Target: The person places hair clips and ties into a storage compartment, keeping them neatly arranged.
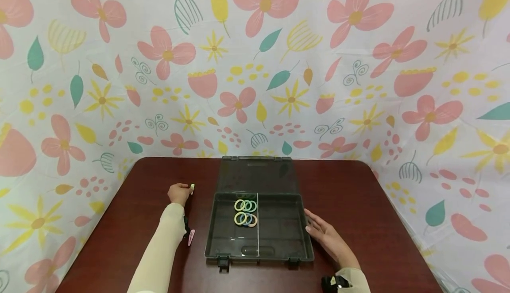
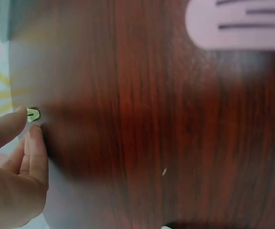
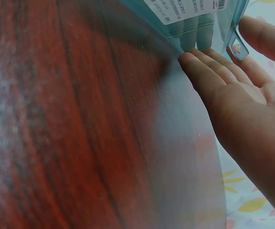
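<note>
In the head view, my left hand is at the left of the table, pinching a small pale green hair clip between thumb and fingertips. The left wrist view shows that clip at the thumb tip, most of it covered. A pink hair clip lies on the table beside my left wrist. To the right, an opened dark see-through plastic box holds several pastel rings in its left compartment. With fingers extended, my right hand touches the box's right outer wall.
The box's lid lies folded back toward the table's far edge. A thin divider splits the box in two. Two latches stick out at its front. Beyond the dark wooden table hangs a flowered cloth.
</note>
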`<act>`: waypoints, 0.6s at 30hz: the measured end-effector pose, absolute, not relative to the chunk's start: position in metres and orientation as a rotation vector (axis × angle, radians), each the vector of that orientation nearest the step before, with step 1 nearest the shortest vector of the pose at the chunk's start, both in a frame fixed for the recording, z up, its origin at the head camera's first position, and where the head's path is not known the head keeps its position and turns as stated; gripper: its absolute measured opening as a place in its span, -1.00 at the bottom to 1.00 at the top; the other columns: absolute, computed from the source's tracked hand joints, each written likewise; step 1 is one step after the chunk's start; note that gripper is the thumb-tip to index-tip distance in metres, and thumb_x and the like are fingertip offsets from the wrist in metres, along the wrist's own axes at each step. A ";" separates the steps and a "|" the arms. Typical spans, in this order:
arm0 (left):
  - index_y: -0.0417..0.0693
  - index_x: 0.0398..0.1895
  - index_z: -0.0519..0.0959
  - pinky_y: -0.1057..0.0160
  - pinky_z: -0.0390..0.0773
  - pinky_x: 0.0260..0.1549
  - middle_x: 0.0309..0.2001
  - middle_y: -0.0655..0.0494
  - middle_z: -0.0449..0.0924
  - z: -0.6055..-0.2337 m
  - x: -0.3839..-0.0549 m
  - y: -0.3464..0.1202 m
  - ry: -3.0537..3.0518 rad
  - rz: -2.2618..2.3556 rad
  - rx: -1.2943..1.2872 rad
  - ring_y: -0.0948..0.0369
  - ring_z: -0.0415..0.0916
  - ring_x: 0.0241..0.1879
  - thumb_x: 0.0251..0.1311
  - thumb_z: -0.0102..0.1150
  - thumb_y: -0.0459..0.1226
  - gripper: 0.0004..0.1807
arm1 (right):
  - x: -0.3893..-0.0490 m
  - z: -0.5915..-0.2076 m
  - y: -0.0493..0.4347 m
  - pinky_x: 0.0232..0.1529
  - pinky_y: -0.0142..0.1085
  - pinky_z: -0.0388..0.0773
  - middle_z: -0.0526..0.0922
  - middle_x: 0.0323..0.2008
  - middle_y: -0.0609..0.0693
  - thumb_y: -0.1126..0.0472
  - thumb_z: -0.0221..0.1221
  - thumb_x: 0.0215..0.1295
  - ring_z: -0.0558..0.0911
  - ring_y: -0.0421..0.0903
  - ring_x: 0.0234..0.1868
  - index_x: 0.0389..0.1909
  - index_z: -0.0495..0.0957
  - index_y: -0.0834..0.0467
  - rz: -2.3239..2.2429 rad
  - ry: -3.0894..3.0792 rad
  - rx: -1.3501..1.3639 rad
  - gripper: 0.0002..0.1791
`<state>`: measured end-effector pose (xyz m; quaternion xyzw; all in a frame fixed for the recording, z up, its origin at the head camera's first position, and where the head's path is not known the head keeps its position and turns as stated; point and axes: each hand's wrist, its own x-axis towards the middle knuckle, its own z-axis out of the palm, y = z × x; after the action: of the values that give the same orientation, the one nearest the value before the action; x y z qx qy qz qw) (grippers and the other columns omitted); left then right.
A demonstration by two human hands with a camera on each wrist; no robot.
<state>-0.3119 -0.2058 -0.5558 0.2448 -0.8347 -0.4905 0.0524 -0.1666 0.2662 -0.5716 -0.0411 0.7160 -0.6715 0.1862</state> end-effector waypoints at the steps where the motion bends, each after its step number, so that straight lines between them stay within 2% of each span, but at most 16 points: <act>1: -0.44 -0.13 0.61 -0.07 0.55 -0.02 -0.01 -0.37 0.52 -0.557 -0.313 -0.206 -2.544 -1.464 0.745 -0.20 0.37 0.08 0.11 0.28 -0.40 -0.72 | -0.167 -0.572 0.266 0.42 0.15 0.01 -0.20 0.52 0.08 0.18 -0.02 0.50 -0.16 0.15 0.49 0.53 -0.08 0.02 -1.884 2.017 -0.121 -0.32; 8: -0.41 -0.23 0.64 -0.01 0.62 -0.20 -0.14 -0.33 0.58 -0.558 -0.318 -0.204 -2.550 -1.381 0.723 -0.17 0.46 -0.08 0.06 0.29 -0.46 -0.80 | -0.166 -0.570 0.265 0.41 0.19 0.01 -0.21 0.52 0.09 0.17 -0.01 0.49 -0.19 0.20 0.49 0.53 -0.06 0.01 -1.882 2.026 -0.103 -0.32; 18: -0.42 -0.24 0.64 -0.03 0.62 -0.16 -0.19 -0.32 0.59 -0.554 -0.313 -0.204 -2.615 -1.341 0.702 -0.19 0.50 -0.12 0.02 0.30 -0.47 -0.79 | -0.165 -0.569 0.265 0.40 0.20 0.01 -0.22 0.52 0.12 0.16 -0.01 0.49 -0.19 0.23 0.48 0.53 -0.07 0.02 -1.871 2.016 -0.073 -0.31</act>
<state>-0.3135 -0.2044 -0.5540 0.2319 -0.8639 -0.4431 0.0602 -0.1646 0.2647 -0.5692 -0.0261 0.7188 -0.6671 0.1940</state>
